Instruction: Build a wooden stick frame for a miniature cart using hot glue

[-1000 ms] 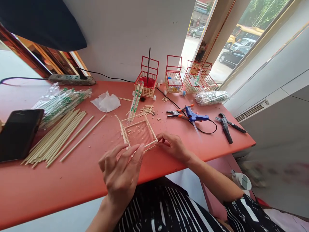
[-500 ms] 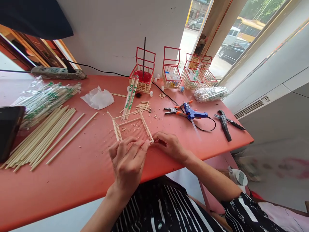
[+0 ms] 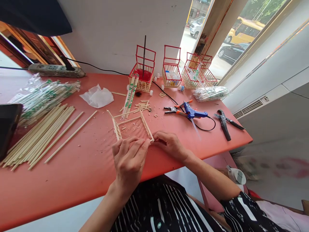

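A small frame of pale wooden sticks [image 3: 129, 120] stands on the red table in front of me, with two slatted sides joined by crossbars at the far end. My left hand [image 3: 130, 158] is closed over its near edge, fingertips pressed together by the near right corner and hiding that edge. At the same corner, my right hand [image 3: 170, 145] pinches the frame's lower end from the right. Wood crumbs lie inside the frame and around it. Just beyond it are short cut stick pieces [image 3: 143, 105] and wrapped chopsticks [image 3: 130, 96].
Loose chopsticks [image 3: 45, 135], a wrapped bundle [image 3: 51, 96] and a phone [image 3: 8, 129] lie left. Right are pliers [image 3: 172, 110], a blue glue gun [image 3: 193, 112] and black-handled cutters [image 3: 225, 125]. Red-trimmed stick carts [image 3: 172, 72] stand at the back. A power strip [image 3: 56, 71] lies by the wall.
My left hand has shifted very slightly to the right along the near edge. The right hand and the frame hold nearly the same position.
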Motion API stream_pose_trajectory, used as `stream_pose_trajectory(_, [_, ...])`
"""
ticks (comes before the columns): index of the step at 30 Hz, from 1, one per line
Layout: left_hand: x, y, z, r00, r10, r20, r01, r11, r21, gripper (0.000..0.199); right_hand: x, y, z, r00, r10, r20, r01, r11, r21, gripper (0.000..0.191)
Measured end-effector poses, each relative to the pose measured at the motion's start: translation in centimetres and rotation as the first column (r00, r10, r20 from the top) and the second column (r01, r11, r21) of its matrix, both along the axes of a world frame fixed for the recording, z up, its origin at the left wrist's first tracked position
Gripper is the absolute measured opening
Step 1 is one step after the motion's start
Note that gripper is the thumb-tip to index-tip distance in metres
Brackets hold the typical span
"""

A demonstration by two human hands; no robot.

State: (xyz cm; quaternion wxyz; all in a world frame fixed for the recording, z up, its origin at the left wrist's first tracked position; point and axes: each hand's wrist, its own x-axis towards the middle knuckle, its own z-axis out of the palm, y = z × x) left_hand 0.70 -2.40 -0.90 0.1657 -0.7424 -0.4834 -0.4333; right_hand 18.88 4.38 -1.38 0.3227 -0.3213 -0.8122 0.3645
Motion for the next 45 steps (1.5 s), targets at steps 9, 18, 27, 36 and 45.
stream_pose_trajectory(9, [0.0, 0.0, 0.0, 1.000, -0.007, -0.009, 0.007, 1.000, 0.006, 0.031, 0.0, 0.0, -0.1, 1.000, -0.004, 0.006, 0.004, 1.000, -0.020, 0.010])
stream_pose_trajectory(18, [0.0, 0.0, -0.1, 1.000, -0.002, -0.010, 0.003, 1.000, 0.015, 0.031, 0.0, 0.0, -0.1, 1.000, -0.002, -0.001, 0.002, 1.000, -0.004, 0.011])
stream_pose_trajectory(27, [0.1, 0.1, -0.1, 1.000, 0.004, -0.015, -0.004, 1.000, 0.022, 0.031, -0.1, 0.0, 0.0, 1.000, -0.011, 0.015, 0.011, 1.000, -0.005, 0.012])
stream_pose_trajectory(36, [-0.2, -0.2, 0.7, 1.000, 0.004, 0.002, -0.004, 1.000, 0.031, 0.030, 0.6, 0.0, 0.6, 1.000, -0.029, 0.012, 0.030, 0.999, -0.038, 0.006])
stream_pose_trajectory(45, [-4.3, 0.3, 2.0, 0.988, 0.078, 0.135, -0.081, 0.997, 0.019, 0.024, 1.5, 2.9, 5.5, 0.971, -0.187, 0.148, 0.163, 0.973, 0.161, 0.010])
